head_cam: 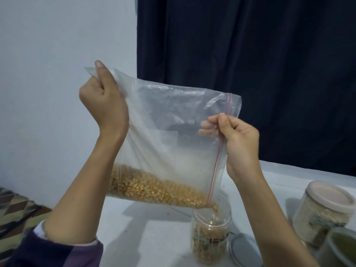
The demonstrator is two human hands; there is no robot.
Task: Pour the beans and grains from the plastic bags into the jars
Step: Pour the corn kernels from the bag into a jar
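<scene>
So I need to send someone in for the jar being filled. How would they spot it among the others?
On the white table, look under the low corner of the plastic bag that two hands hold up. The open jar stands right there, with yellow kernels falling into it and a loose lid beside it. The closed jar to its right has its lid on.

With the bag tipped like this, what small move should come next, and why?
Probably the left hand should lift its corner of the clear zip-top plastic bag a little higher. Most yellow kernels lie along the low edge, and only a trickle drops from the corner into the open glass jar.
</scene>
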